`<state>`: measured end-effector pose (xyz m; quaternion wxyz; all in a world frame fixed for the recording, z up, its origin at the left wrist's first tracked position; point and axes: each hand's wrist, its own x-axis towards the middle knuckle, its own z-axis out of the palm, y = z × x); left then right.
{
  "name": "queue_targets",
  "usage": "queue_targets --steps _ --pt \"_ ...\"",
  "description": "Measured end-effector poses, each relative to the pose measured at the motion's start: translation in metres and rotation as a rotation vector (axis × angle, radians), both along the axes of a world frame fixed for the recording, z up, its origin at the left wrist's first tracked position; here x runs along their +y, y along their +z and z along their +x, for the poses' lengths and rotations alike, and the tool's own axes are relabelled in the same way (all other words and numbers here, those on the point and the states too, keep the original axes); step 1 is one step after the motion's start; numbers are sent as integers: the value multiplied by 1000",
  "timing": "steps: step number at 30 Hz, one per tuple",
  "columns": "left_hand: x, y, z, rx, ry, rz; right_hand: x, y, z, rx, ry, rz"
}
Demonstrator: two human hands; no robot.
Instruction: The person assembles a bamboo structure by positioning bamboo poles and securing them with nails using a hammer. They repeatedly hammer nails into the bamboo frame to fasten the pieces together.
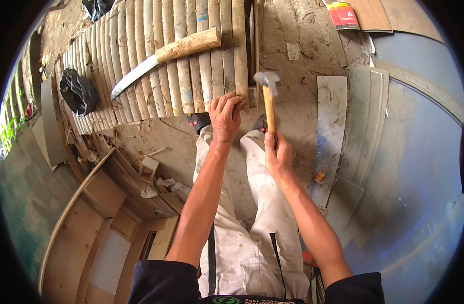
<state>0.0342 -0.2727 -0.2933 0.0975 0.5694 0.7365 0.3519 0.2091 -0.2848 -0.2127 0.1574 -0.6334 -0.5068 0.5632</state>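
Clamped low on the hammer (270,104), likely for leverage, the right hand (279,158) holds it just right of the slatted bench (177,83), whose near right corner the left hand (225,116) touches, perhaps for steadiness, its grip unclear.

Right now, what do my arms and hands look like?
Your left hand and right hand are ungloved, and the left forearm and right forearm are bare. The left sleeve and right sleeve are short, dark, nearly black, without visible markings.
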Motion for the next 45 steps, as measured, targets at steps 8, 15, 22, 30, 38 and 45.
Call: queue_targets --steps 8,15,22,30,38,45 --pt "-1 0 1 -20 9 15 -36 26 10 19 135 50" --pt "-1 0 1 -49 21 26 -39 23 11 -4 157 124" --pt "-3 -2 1 -12 34 26 -31 32 8 -40 206 131" --pt "-3 -2 1 -33 22 29 -29 30 6 -84 213 186" --pt "-2 0 1 -45 16 42 -27 34 7 -55 159 133" --pt "1 9 11 -67 97 -21 -29 35 13 -101 55 121"
